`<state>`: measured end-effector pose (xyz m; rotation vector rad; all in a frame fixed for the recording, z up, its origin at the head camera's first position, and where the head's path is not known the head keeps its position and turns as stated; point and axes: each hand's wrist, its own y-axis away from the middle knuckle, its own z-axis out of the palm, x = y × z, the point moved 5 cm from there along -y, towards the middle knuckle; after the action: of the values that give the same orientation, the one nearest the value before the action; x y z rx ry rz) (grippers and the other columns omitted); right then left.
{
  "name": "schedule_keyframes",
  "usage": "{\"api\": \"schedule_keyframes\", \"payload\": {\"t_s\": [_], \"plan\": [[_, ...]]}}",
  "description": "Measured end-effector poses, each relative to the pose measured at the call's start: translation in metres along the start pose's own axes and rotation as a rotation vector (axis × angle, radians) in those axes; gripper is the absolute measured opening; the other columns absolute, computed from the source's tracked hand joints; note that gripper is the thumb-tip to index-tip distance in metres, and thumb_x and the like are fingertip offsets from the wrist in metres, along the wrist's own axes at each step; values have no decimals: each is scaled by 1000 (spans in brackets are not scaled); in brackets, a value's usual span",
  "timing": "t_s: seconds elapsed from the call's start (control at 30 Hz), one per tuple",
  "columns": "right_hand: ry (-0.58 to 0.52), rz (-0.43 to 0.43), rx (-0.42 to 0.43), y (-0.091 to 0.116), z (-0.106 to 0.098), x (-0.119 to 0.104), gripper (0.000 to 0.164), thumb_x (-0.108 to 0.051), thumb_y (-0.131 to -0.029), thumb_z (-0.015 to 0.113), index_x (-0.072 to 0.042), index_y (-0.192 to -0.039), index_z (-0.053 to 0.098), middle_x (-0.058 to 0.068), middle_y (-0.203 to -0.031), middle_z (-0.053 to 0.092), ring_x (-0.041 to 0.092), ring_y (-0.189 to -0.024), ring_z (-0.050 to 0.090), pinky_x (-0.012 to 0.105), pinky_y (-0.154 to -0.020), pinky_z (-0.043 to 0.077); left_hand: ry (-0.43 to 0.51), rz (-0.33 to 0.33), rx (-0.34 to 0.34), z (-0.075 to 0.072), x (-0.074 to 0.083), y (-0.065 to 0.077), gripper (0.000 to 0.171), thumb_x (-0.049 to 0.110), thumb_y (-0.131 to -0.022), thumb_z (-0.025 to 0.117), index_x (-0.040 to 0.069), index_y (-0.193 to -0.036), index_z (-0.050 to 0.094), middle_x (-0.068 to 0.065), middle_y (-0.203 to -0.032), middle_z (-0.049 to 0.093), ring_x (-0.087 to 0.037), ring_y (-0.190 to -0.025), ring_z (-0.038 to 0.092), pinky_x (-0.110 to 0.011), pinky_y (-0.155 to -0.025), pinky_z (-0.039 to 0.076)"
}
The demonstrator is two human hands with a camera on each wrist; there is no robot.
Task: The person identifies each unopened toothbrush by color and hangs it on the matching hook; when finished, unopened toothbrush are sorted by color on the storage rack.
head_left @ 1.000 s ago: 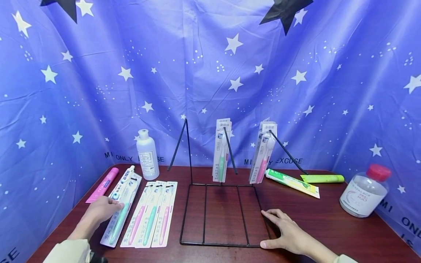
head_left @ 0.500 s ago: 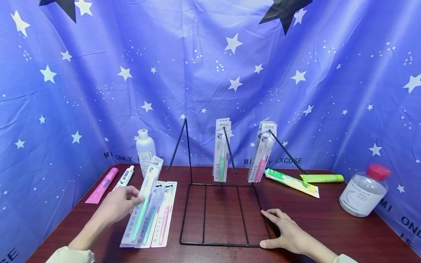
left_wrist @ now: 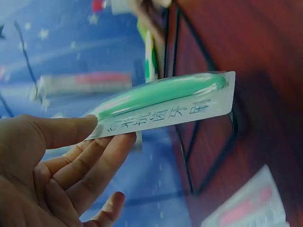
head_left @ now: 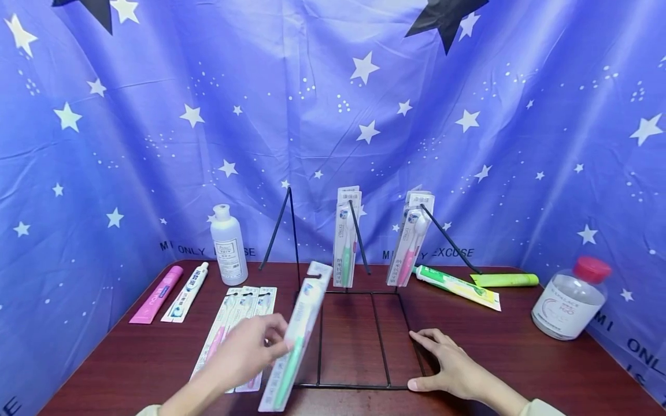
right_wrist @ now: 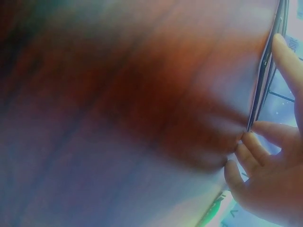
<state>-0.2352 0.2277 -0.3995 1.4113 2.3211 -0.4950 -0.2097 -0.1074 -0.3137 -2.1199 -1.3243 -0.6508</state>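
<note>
One clear-and-white blister pack holding a green-handled toothbrush (head_left: pixel 298 338) is pinched at its edge between the thumb and fingers of the left hand (head_left: pixel 255 346), tilted, overlapping the left side of the black wire rack (head_left: pixel 380 341) in the head view. It is well apart from the right hand (head_left: pixel 450 367), which, fingers spread, touches the rack's right side. Three white toothbrush packs (head_left: pixel 243 306) lie on the dark red table (head_left: pixel 499 346), partly hidden by the left hand.

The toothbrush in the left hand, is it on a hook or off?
Off: the left hand pinches the toothbrush, and nothing runs through its top hole.
</note>
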Motion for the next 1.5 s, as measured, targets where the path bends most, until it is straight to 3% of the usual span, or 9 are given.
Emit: {"api": "schedule_keyframes", "payload": {"t_s": [0.1, 0.3, 0.6, 0.83, 1.07, 1.3, 1.5], "plan": [[4, -1, 6, 0, 0, 1, 87, -54, -69, 70, -1, -133, 44, 13, -125, 42, 38, -115, 38, 59, -83, 38, 3, 93, -14, 13, 14, 1, 9, 23, -81, 67, 20, -80, 58, 14, -68, 63, 1, -60, 55, -21, -54, 43], [21, -29, 22, -1, -1, -1, 87, -53, -69, 71, 0, -132, 44, 12, -125, 43, 37, -114, 39, 57, -83, 39, 63, 182, -35, 30, 43, 3, 8, 28, -82, 66, 24, -82, 59, 18, -73, 63, 4, -67, 56, -22, -60, 45], [25, -24, 24, -1, -1, 0, 87, -54, -68, 70, 0, -132, 44, 12, -125, 43, 37, -114, 39, 58, -83, 38, 184, 347, 41, 33, 72, 5, 8, 29, -85, 62, 21, -86, 59, 12, -79, 67, 4, -71, 59, -15, -57, 47], [8, 1, 6, 0, 1, 2, 88, -55, -69, 69, -2, -133, 44, 12, -126, 42, 39, -116, 38, 62, -82, 36, 312, 287, 58, 28, 76, 2, 8, 29, -86, 61, 22, -91, 61, 12, -82, 67, -2, -77, 61, -22, -64, 51], [8, -9, 8, 1, 1, 1, 87, -54, -69, 70, -1, -133, 43, 12, -125, 42, 38, -115, 38, 61, -82, 37, 323, 227, 66, 30, 73, 0, 12, 32, -86, 61, 21, -89, 60, 12, -80, 67, -4, -69, 61, -22, -63, 50], [2, 2, 6, 1, 0, 0, 88, -56, -69, 69, -1, -133, 43, 13, -126, 42, 39, -116, 38, 62, -83, 36, 305, 185, 139, 37, 65, -9, 15, 36, -84, 62, 22, -89, 59, 13, -73, 65, -1, -58, 54, -21, -53, 46], [-8, 17, -13, 0, 0, 2, 88, -56, -69, 68, -3, -134, 43, 12, -127, 41, 39, -117, 37, 63, -83, 35, 365, 117, 206, 39, 56, -26, 15, 37, -82, 64, 24, -89, 62, 12, -70, 64, -4, -57, 52, -21, -52, 43]]}}
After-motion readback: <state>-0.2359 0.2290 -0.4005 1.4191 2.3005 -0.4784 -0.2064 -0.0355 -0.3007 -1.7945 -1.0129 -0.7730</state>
